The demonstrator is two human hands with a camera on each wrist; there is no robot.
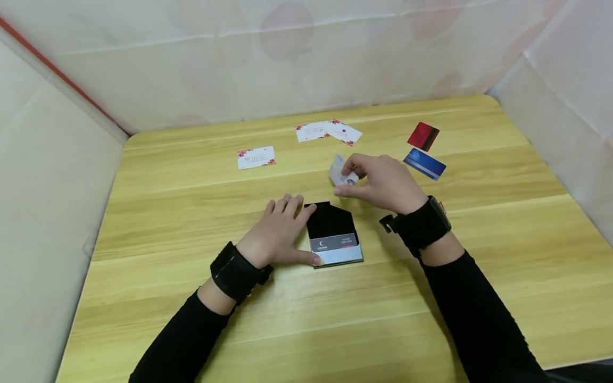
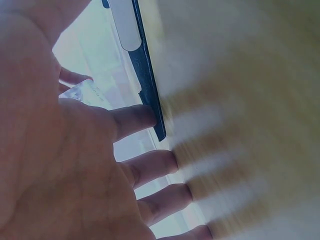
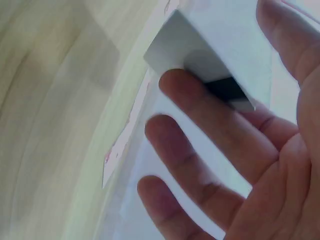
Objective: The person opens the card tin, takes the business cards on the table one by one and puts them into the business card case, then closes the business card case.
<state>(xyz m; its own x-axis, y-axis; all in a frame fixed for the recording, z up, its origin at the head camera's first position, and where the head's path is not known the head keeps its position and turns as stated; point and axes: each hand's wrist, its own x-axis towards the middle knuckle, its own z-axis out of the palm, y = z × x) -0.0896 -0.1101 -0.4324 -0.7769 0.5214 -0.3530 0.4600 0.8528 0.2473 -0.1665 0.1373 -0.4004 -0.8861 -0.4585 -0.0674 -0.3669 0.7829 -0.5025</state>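
On the table lies an unfolded card holder (image 1: 331, 222) with a black flap and a silvery lower part, a dark printed card showing in it. My left hand (image 1: 278, 234) rests at its left side, thumb on the lower corner and index fingertip at the upper one. The other fingers (image 2: 157, 162) stretch out straight beside the holder's dark edge (image 2: 147, 80). Above and to the right, my right hand (image 1: 385, 181) pinches a pale card (image 1: 337, 171) held tilted. In the right wrist view this card (image 3: 187, 47) shows a grey face with a black patch.
One white card with floral corners (image 1: 256, 158) lies at the left. Two more overlapping white cards (image 1: 313, 131) lie further back. At the right, a red card (image 1: 423, 136) sits just behind a blue card (image 1: 424, 164). Curtain-like fabric (image 1: 215, 64) walls the table's far side.
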